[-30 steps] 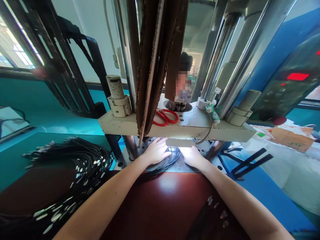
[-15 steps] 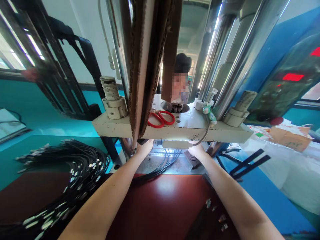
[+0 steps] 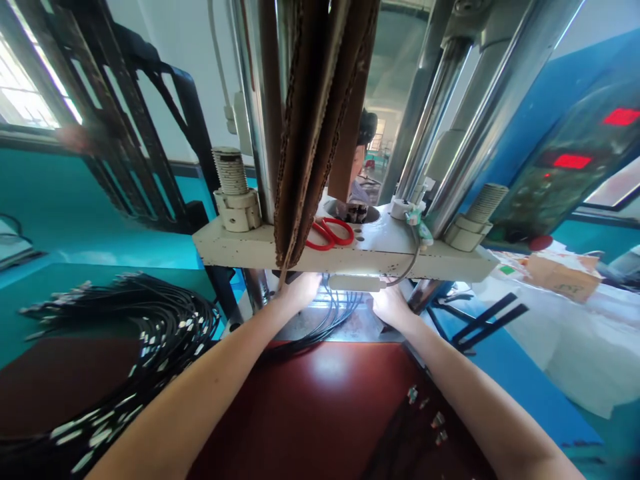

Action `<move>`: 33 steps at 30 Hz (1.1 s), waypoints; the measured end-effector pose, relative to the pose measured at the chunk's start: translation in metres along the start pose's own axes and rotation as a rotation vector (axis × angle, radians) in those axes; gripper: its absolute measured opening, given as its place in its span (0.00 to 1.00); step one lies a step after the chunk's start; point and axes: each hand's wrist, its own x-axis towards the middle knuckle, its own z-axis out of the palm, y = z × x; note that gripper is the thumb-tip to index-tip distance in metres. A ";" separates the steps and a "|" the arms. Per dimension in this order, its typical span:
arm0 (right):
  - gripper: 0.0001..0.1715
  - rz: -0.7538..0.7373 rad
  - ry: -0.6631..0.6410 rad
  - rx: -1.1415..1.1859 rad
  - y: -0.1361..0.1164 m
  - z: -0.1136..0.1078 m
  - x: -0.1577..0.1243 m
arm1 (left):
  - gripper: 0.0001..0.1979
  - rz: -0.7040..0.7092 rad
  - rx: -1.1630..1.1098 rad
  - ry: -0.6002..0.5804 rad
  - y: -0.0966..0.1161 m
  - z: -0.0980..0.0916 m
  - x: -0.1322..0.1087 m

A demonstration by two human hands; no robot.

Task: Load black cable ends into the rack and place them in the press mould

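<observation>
Both my hands reach in under the thick cream plate point(image 3: 425, 262) of a press-like machine. My left hand point(image 3: 303, 291) is left of a bundle of thin black cables point(image 3: 327, 327), near a dark block under the plate. My right hand point(image 3: 390, 307) is to the right of the bundle, just below a white lamp bar point(image 3: 356, 284). The fingers of both hands are mostly hidden by the plate and the glare, so what they hold cannot be made out. Under the hands lies a lit metal base point(image 3: 300, 325), with the cables running over its front edge.
Red-handled scissors point(image 3: 337, 233) rest on the plate beside hanging cardboard point(image 3: 320, 133). A large bundle of black cables point(image 3: 175, 327) lies left. Loose connector ends point(image 3: 439, 420) lie right on the reddish-brown table point(image 3: 320, 400). A control panel point(image 3: 560, 180) with red displays stands right; another person is partly visible behind.
My left hand has shifted slightly right and my right hand slightly left, closer to the cables. The view has turned a little, and the person behind is now more covered by the cardboard.
</observation>
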 end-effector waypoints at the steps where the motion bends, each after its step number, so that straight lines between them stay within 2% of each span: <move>1: 0.25 -0.040 0.014 0.001 -0.001 -0.001 -0.004 | 0.15 0.065 0.027 -0.012 0.005 -0.001 -0.007; 5: 0.25 -0.101 0.042 0.006 0.000 0.003 -0.007 | 0.14 0.383 0.158 -0.097 0.014 -0.007 -0.025; 7: 0.24 -0.097 0.042 0.007 0.003 0.007 -0.004 | 0.16 0.406 0.186 -0.115 0.010 -0.008 -0.028; 10: 0.22 -0.091 0.036 0.006 0.006 0.009 0.000 | 0.17 0.387 0.191 -0.096 0.000 -0.002 -0.030; 12: 0.24 -0.092 0.029 0.002 0.006 0.010 0.001 | 0.19 0.370 0.161 -0.064 -0.004 0.006 -0.032; 15: 0.28 -0.101 0.010 -0.014 0.005 0.010 0.002 | 0.20 0.304 0.106 -0.016 -0.005 0.018 -0.035; 17: 0.27 -0.103 -0.004 -0.029 0.003 0.008 0.003 | 0.20 0.245 0.084 0.002 -0.003 0.023 -0.037; 22: 0.20 -0.113 -0.034 -0.062 -0.002 -0.001 0.005 | 0.21 0.192 0.051 -0.011 0.002 0.024 -0.036; 26: 0.21 -0.128 -0.040 -0.070 -0.004 -0.008 0.006 | 0.23 0.189 -0.007 0.006 0.002 0.031 -0.034; 33: 0.21 -0.099 -0.063 -0.074 -0.008 -0.009 0.015 | 0.22 0.047 -0.182 0.081 -0.001 0.040 -0.025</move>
